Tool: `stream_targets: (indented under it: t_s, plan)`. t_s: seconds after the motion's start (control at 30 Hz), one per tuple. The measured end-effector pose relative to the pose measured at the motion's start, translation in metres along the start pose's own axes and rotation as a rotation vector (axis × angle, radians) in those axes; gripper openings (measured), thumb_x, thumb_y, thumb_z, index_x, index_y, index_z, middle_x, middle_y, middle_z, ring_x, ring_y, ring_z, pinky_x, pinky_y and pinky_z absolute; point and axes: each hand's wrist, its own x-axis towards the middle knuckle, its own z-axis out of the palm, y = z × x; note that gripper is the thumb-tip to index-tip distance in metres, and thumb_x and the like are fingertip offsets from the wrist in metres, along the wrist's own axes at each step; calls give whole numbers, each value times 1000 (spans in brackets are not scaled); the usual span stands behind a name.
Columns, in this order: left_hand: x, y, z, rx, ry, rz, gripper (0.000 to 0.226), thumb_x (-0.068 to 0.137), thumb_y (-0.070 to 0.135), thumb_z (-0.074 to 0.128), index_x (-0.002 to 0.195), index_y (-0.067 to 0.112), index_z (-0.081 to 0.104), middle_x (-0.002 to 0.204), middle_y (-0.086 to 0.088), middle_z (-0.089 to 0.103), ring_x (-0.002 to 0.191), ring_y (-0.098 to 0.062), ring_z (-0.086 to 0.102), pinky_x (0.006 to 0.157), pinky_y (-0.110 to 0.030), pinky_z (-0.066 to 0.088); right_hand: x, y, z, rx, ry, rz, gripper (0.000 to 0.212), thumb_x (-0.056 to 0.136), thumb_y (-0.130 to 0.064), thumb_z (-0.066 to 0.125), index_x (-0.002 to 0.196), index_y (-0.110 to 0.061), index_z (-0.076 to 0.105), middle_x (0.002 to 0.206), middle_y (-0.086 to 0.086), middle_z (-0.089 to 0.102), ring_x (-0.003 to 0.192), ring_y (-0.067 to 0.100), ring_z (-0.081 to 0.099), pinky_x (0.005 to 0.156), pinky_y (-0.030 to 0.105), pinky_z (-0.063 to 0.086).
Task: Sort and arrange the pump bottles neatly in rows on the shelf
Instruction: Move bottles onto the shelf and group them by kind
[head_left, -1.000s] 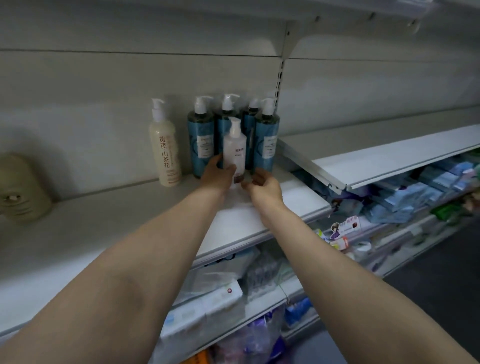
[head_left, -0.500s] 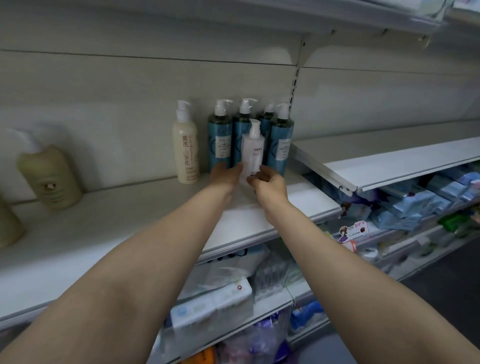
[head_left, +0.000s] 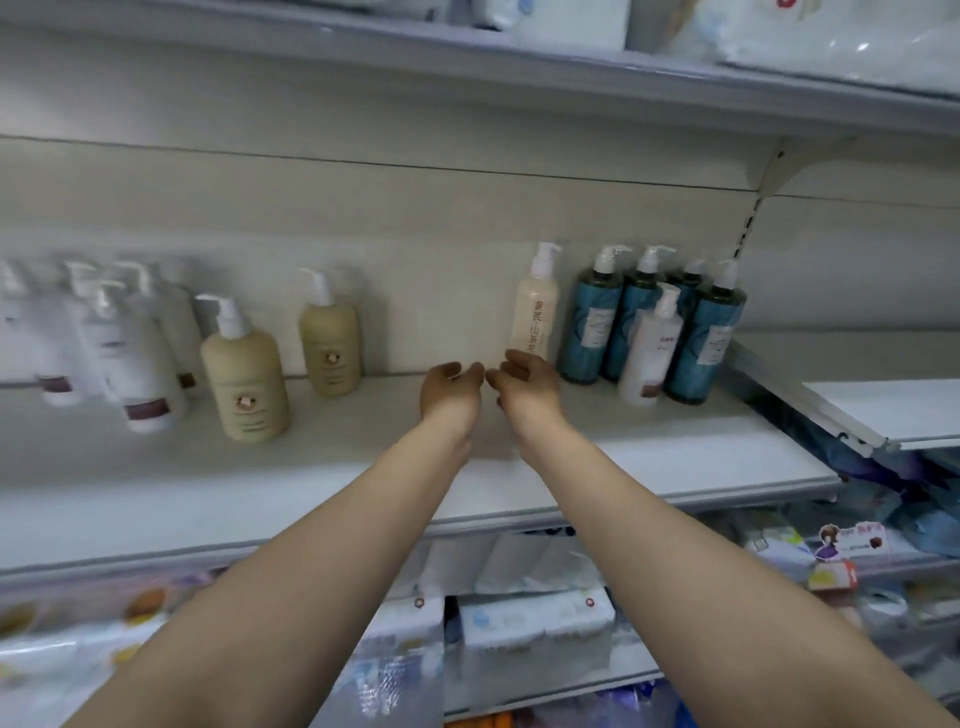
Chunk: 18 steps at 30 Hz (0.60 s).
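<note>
On the white shelf (head_left: 649, 457) several teal pump bottles (head_left: 592, 327) stand in a cluster at the right, with a small white pump bottle (head_left: 649, 353) in front of them. A tall cream bottle (head_left: 535, 317) stands just left of the cluster. Two beige pump bottles (head_left: 244, 374) (head_left: 330, 345) stand further left, and several white pump bottles (head_left: 135, 364) are blurred at the far left. My left hand (head_left: 449, 392) and my right hand (head_left: 524, 384) hover side by side over the shelf, fingers loosely curled, holding nothing. The right hand's fingertips are just in front of the cream bottle's base.
An upper shelf (head_left: 519, 57) with white packages runs overhead. A lower white shelf (head_left: 893, 410) juts out at the right. Packaged goods (head_left: 530, 623) fill the shelves below. Bare shelf surface lies between the beige bottles and the cream bottle.
Both hands let go of the small white bottle, which now stands in front of the teal ones, and moved left. The camera view swung left, revealing the beige and white bottles.
</note>
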Motion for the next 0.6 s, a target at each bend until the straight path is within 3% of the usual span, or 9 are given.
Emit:
stream_targets:
  t_s: [0.17,0.4,0.5,0.6]
  plan:
    - [5,2,-65,-47,120,-23,15,97,22,57,110,13,60,98,-3,62,98,-25,59,100,-46,51,-18,-4,64,-10,-89,7,45,87,-14,71,131,-16,60,122,5,66,116,24,63,106,45,49]
    - [3,4,-156,-116,290,41,7,92,16,58,94,11,62,88,-9,65,85,-26,61,89,-48,54,-50,0,157,-57,-216,20,34,71,-25,71,104,-20,68,102,1,72,101,25,68,94,49,56]
    - [13,1,-196,-99,444,100,33,73,37,65,95,13,58,92,-12,69,86,-32,68,81,-52,59,-68,1,190,-47,-277,3,28,79,-17,72,107,-21,68,97,-1,71,100,25,68,94,49,56]
    - [23,4,-225,-37,491,90,54,69,41,69,118,29,49,115,-11,62,94,-34,67,83,-51,58,-77,1,212,-55,-290,17,37,81,-24,75,118,-23,66,105,-3,71,101,22,68,97,41,55]
